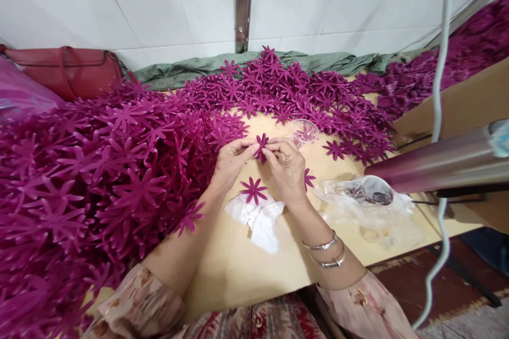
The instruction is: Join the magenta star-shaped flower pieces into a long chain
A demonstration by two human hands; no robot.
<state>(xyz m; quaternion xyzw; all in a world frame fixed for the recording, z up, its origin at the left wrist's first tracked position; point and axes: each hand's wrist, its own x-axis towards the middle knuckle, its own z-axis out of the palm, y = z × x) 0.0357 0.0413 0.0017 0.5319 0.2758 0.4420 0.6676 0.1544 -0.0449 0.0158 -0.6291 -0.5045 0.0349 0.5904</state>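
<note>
Magenta flower [261, 146], a flat star-shaped piece with narrow petals, is held just above the middle of the worktop [238, 270], pinched from both sides. The left hand [230, 161] presses it between thumb and forefinger on one side. The right hand [288, 169] grips the other side with its fingertips, so the two hands nearly touch. Just below them a second flower [253, 189] lies flat on a crumpled white cloth [260, 225], toward the near edge. A deep heap of like flowers [99, 180] fills the left side of the worktop and runs along the far edge toward the far right corner. Just beyond the right hand stands a clear plastic cup [305, 131], and near the right edge lies a crumpled clear bag [369, 196]. Two metal bangles [326, 251] sit on the right wrist. A red handbag [67, 69] rests at the far left corner against the tiled wall, beside a green cloth [178, 71]. A metal tube [437, 161] reaches in over the right edge.
</note>
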